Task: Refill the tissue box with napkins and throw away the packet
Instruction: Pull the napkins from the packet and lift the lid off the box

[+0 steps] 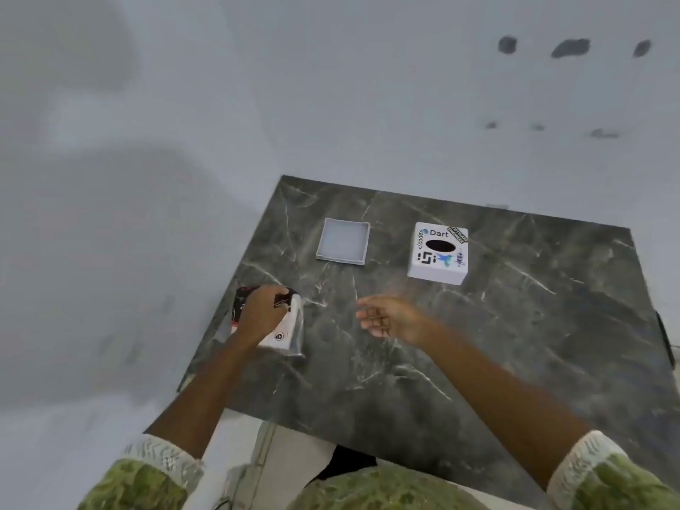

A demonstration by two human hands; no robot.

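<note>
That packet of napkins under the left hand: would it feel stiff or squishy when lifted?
Probably squishy: the napkin packet is wrapped in thin glossy film, which looks loose at its right edge. Likely light for its size, since the left hand grips it alone while the right hand hovers empty. The shiny wrap may be a bit slippery.

Head-worn view, looking steeply down, close over dark marble table [478, 344]

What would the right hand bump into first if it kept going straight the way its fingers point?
Probably the napkin packet held by the left hand. The right hand, open and empty, points leftward across the bare marble table, and nothing else lies between. Its height above the table is unclear.
</note>
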